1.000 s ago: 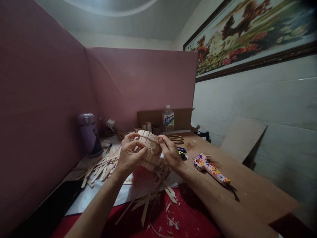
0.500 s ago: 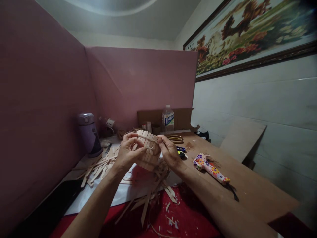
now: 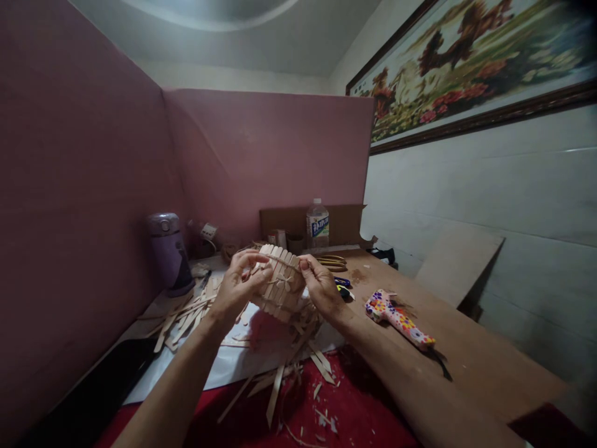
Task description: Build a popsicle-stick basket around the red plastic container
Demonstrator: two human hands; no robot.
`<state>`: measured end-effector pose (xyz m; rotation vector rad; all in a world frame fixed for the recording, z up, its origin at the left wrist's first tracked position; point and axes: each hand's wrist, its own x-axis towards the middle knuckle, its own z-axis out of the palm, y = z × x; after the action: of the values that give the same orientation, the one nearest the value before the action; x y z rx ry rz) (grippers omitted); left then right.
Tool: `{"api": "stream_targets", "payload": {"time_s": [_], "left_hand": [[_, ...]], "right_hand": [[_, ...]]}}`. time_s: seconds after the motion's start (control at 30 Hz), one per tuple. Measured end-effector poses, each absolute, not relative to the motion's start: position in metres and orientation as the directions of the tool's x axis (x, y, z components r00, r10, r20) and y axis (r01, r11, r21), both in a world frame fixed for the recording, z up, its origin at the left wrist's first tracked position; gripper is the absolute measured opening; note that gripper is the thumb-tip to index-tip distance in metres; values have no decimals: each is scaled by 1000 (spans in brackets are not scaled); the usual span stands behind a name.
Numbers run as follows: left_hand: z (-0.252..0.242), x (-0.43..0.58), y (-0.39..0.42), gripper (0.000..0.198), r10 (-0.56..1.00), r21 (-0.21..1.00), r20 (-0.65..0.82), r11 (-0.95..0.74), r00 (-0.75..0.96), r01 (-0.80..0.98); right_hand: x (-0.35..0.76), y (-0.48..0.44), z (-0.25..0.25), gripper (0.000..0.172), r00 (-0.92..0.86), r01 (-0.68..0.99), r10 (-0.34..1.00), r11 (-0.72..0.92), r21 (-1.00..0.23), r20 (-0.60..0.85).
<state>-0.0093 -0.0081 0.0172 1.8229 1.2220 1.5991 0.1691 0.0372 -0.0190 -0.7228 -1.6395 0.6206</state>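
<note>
Between my two hands is a small round holder made of popsicle sticks point(image 3: 278, 295), raised above the table and tilted. Twine point(image 3: 280, 260) runs around its upper part, and a flower shape of small wooden pieces point(image 3: 283, 281) sits on its front. My left hand point(image 3: 245, 277) grips the holder's left side, fingers at the upper rim and thumb along the front. On the right, my right hand point(image 3: 317, 280) pinches at the twine by the upper right edge, thumb against forefinger. The holder's inside and back are hidden.
Loose popsicle sticks point(image 3: 189, 318) lie on white paper at left, beside a purple flask point(image 3: 170, 255). A flower-patterned glue gun point(image 3: 398, 320) rests at right. Behind stand a plastic bottle point(image 3: 318, 225) and golden-handled pliers point(image 3: 333, 262). Stick scraps cover the red cloth point(image 3: 345, 404).
My left thumb has drawn back leftward from the flower shape, leaving it more exposed. My right hand keeps its pinch at the upper right edge.
</note>
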Motion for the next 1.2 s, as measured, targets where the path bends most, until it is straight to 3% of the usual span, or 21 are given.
{"api": "stream_targets", "payload": {"time_s": [0.13, 0.3, 0.43, 0.53, 0.63, 0.73, 0.87, 1.03, 1.2], "left_hand": [[18, -17, -3, 46, 802, 709, 597, -533, 9, 463], [23, -19, -2, 28, 665, 507, 746, -611, 46, 608], [25, -22, -4, 27, 744, 655, 665, -619, 56, 434], [24, -27, -4, 29, 779, 728, 625, -563, -42, 390], [23, -30, -3, 27, 788, 794, 593, -539, -166, 280], [22, -34, -1, 30, 816, 850, 526, -515, -239, 112], [22, -38, 4, 33, 837, 855, 484, -514, -255, -67], [22, -37, 3, 36, 835, 858, 464, -506, -296, -83], [23, -32, 0, 39, 822, 859, 480, -512, -308, -28]], "right_hand": [[171, 37, -16, 36, -153, 119, 726, 687, -717, 671], [170, 30, -13, 34, -252, 149, 652, 756, -637, 715], [169, 27, -12, 30, -310, 194, 591, 806, -558, 745], [170, 27, -11, 33, -153, 232, 564, 819, -526, 811], [171, 24, -10, 39, 7, 291, 618, 751, -593, 786], [169, 14, -8, 39, -50, 406, 725, 643, -649, 687], [163, -2, -7, 32, -172, 509, 725, 645, -570, 667], [160, -6, -10, 29, -221, 433, 644, 738, -518, 732], [159, -5, -12, 25, -228, 260, 671, 740, -620, 706]]}}
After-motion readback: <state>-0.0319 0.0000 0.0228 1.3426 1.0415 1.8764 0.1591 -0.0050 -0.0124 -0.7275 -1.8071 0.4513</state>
